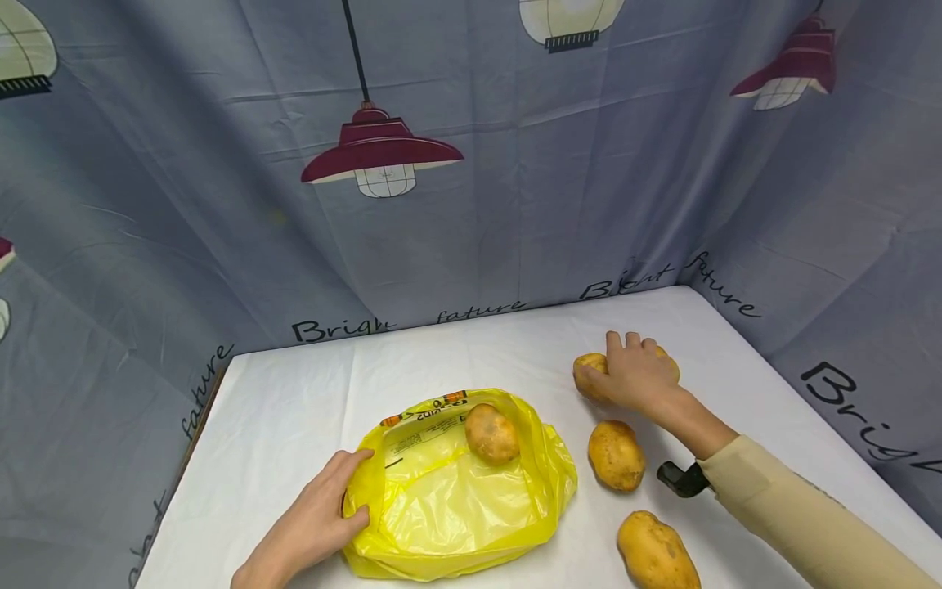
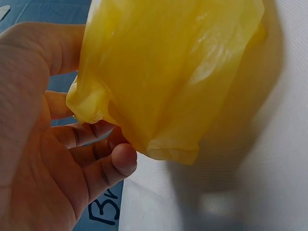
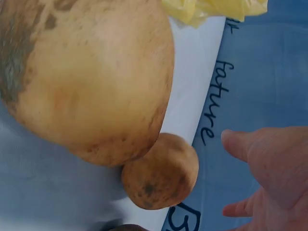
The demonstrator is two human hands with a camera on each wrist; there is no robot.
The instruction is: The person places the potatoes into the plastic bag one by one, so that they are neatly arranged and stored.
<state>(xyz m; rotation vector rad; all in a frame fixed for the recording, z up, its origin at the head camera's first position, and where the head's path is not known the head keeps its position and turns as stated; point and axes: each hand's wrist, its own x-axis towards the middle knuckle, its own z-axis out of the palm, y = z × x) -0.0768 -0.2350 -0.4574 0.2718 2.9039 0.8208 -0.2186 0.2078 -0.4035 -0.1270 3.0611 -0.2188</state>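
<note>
A yellow plastic bag (image 1: 456, 511) lies with its mouth spread on the white table, and one potato (image 1: 491, 433) is inside it. My left hand (image 1: 302, 523) holds the bag's left rim; in the left wrist view the yellow plastic (image 2: 163, 72) hides part of the thumb and fingers. My right hand (image 1: 636, 372) reaches over a potato (image 1: 589, 376) at the back right, with another potato (image 1: 669, 366) partly hidden behind it. In the right wrist view its fingers (image 3: 238, 208) are extended, apart from the nearer-looking large potato (image 3: 96, 82) and the smaller potato (image 3: 161, 171).
Two more potatoes, a middle one (image 1: 616, 456) and a front one (image 1: 657, 552), lie right of the bag. A black curved piece (image 1: 683, 479) sticks out at the right wrist. Grey-blue curtain (image 1: 471, 229) printed with lamps and lettering surrounds the table (image 1: 294, 393).
</note>
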